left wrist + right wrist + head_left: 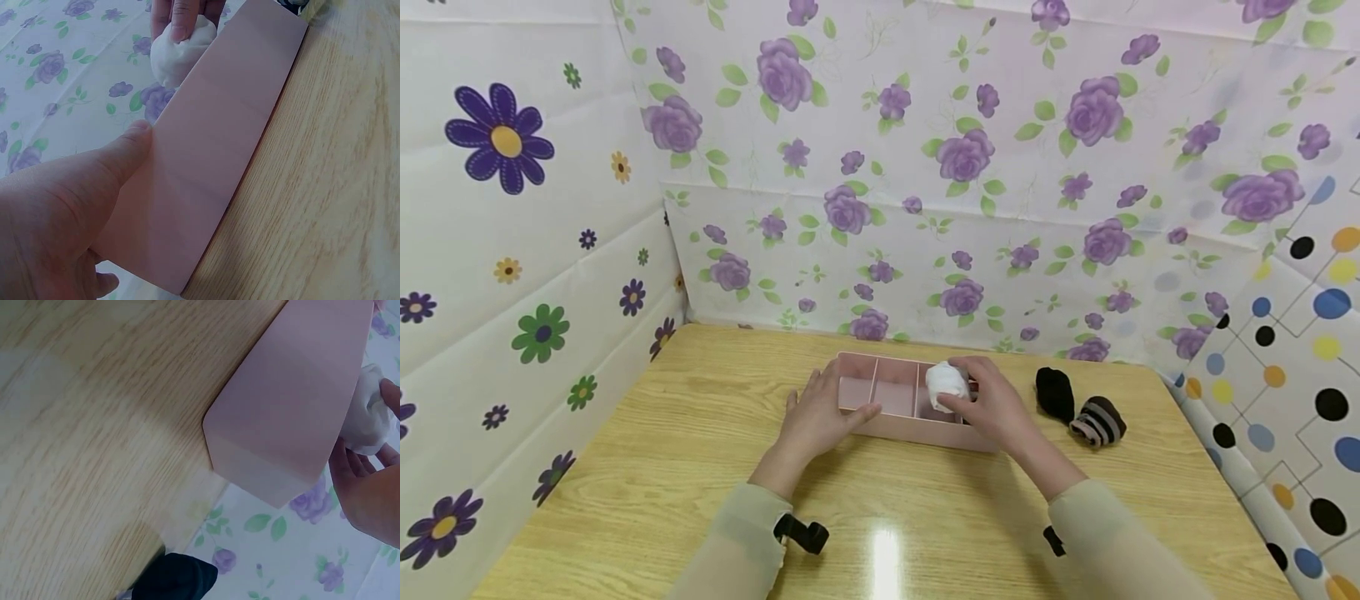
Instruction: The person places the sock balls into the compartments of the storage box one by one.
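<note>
Sleeves (pixel 737 537) overhang a wooden table (pixel 910 492), hands (pixel 818 412) before flowered sheeting (pixel 917 242).

You have a plain pink box (pixel 917 429) and a white bundle (pixel 943 383); your black bundle (pixel 1055 395) is plain, your striped bundle (pixel 1099 421) banded black and greyish; your table (pixel 700 417) is yellowish with streaked woodgrain; your sleeves (pixel 737 542) are pale cream, your straps (pixel 808 536) black; the back cloth (pixel 895 50) bears purple roses and green leaves on white, the left cloth (pixel 512 225) purple, green and orange flowers, the right cloth (pixel 1300 367) black, blue, yellow and orange dots.
</note>
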Tool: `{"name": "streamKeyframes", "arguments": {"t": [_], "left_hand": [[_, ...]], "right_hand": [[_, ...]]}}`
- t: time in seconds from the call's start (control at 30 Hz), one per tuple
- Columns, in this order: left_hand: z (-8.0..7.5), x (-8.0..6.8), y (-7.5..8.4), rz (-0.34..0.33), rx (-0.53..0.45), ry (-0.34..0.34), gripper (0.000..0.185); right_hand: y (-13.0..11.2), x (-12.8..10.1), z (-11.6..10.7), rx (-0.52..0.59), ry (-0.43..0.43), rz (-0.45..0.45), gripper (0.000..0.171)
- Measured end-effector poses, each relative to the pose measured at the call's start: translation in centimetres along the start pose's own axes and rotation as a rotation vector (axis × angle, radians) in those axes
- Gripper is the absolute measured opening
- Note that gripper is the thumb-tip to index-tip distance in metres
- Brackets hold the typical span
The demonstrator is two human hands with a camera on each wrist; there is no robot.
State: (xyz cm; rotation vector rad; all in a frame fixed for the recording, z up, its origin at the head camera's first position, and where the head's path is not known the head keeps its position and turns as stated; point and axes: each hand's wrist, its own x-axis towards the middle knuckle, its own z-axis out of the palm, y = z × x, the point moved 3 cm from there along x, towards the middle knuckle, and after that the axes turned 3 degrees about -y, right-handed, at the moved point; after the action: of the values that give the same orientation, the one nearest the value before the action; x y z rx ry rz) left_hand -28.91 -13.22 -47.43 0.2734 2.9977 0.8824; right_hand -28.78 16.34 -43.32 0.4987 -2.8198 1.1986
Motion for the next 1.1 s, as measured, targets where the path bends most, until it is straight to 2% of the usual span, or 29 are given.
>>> {"name": "streamKeyframes", "arguments": {"t": [0.43,0.73,0.93,1.1], "left_hand": [[0.2,0.2,-0.2,0.002,-0.003,-0.003,0.123],[0.2,0.2,-0.3,0.012,-0.064,-0.011,0.124],[0.3,0.2,-0.5,0.021,-0.076,-0.011,0.125],[0.3,0.3,-0.5,0.023,-0.083,-0.014,0.125]], "right_hand": [[0.4,0.4,1.1,-0.058,-0.001,0.026,0.064],[0.6,0.6,1.5,-0.081,-0.01,0.006,0.065],[0.7,0.6,1.4,-0.078,-0.027,-0.034,0.069],[0.8,0.2,0.9,-0.068,-0.031,-0.013,0.069]]}}
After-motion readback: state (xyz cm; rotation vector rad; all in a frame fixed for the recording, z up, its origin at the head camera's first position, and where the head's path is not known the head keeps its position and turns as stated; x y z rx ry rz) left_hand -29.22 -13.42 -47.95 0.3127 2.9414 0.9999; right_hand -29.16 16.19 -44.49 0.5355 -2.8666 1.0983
